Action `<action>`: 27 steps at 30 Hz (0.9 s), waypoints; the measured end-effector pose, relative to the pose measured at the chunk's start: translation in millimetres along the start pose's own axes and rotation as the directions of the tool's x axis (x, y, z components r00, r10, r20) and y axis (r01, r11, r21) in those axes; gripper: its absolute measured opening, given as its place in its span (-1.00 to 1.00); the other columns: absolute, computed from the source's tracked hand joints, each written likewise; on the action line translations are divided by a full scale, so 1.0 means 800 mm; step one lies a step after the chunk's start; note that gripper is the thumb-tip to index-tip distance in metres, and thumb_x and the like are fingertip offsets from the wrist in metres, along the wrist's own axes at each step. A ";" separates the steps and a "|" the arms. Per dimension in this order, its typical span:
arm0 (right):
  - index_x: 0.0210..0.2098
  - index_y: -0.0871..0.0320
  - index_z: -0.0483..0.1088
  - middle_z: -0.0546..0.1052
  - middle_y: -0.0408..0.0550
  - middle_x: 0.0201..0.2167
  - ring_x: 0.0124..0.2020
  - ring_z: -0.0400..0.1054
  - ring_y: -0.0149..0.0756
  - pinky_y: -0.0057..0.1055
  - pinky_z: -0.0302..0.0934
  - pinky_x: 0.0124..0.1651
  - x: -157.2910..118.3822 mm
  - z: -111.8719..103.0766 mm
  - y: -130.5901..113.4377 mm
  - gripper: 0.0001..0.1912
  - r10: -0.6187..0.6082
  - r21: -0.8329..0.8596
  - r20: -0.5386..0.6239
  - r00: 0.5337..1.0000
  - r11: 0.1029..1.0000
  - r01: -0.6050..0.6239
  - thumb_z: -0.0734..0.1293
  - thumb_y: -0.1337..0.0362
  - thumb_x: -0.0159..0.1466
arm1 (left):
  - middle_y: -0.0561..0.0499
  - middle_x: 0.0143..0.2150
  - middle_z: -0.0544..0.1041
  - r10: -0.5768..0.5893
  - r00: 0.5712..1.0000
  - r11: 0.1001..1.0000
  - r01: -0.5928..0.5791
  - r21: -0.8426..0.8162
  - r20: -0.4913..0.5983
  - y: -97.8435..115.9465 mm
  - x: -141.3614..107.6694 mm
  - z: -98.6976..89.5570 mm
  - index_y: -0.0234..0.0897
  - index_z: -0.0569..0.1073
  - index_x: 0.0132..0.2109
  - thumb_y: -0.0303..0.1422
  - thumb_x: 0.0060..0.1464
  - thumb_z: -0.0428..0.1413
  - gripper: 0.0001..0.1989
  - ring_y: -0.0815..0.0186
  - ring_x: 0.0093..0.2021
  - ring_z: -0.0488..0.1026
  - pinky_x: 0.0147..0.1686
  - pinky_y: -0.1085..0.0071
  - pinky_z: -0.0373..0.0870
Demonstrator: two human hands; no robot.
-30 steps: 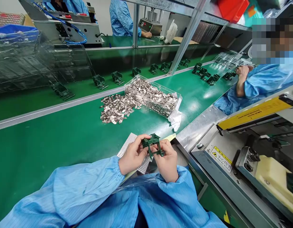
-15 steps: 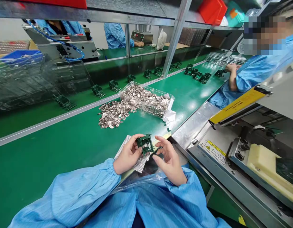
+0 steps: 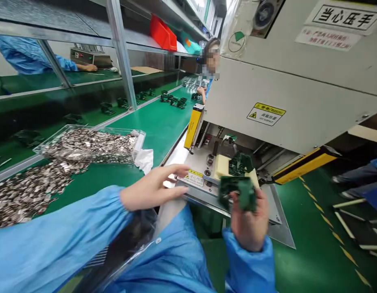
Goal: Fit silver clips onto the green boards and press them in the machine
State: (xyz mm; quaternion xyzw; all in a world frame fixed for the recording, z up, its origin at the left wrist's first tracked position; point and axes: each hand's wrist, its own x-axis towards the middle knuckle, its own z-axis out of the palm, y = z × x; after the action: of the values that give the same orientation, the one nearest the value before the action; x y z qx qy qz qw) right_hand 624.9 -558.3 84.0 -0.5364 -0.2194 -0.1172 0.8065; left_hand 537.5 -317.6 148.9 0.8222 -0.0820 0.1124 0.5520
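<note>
My right hand grips a dark green plastic frame, blurred by motion, in front of the press. Just behind it, another green plastic frame sits in a cream-coloured fixture on the metal press bed. My left hand is open, its thumb and fingers apart, beside the front left corner of that bed. Nothing shows between its fingers.
A clear tray of small metal pieces lies at left, with a loose heap spilling from it. White tissue touches the tray. The press housing overhangs the bed. A co-worker's hand is farther up the bench.
The view has swung right towards the press. The green frame has passed from my left hand to my right and moved over to the press. My left hand has let go.
</note>
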 end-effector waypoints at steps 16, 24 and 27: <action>0.00 0.14 0.33 0.45 0.02 -0.09 0.01 0.34 -0.10 -0.06 0.21 0.13 0.124 -0.089 -0.014 -0.34 -0.039 -0.510 -0.027 0.999 0.860 0.020 0.57 0.14 -0.03 | -0.26 0.01 0.48 -0.077 0.997 0.956 0.065 -0.287 -0.031 0.000 0.134 0.076 -0.43 0.31 0.16 -0.33 -0.13 0.33 -0.30 0.10 0.04 0.45 -0.02 0.21 0.48; 0.01 0.13 0.34 0.48 0.07 -0.05 -0.01 0.37 -0.04 -0.07 0.26 0.10 0.160 -0.069 -0.003 -0.40 0.156 -0.748 0.333 0.930 0.645 0.160 0.45 -0.06 0.09 | -0.16 0.32 0.16 -0.394 0.917 0.912 0.398 -0.094 0.058 -0.073 -0.024 -0.014 -0.18 0.38 0.09 -0.24 -0.10 0.32 -0.42 0.12 0.07 0.40 0.05 0.16 0.44; 0.07 0.11 0.34 0.44 0.08 0.05 0.08 0.32 0.03 0.01 0.19 0.17 0.144 -0.077 -0.013 -0.38 0.107 -0.816 0.299 0.948 0.544 0.196 0.36 -0.12 0.14 | -0.17 0.41 -0.06 -0.424 0.899 0.890 0.436 -0.135 0.112 -0.101 -0.030 -0.005 -0.19 0.40 0.07 -0.27 -0.18 0.36 -0.39 0.10 0.11 0.36 0.10 0.11 0.39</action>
State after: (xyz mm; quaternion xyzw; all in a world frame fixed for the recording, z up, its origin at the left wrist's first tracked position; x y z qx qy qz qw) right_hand 735.6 -613.8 127.5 -0.8610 -0.2756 -0.1416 0.4033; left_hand 535.3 -283.3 71.9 0.7776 0.0715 -0.0522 0.6225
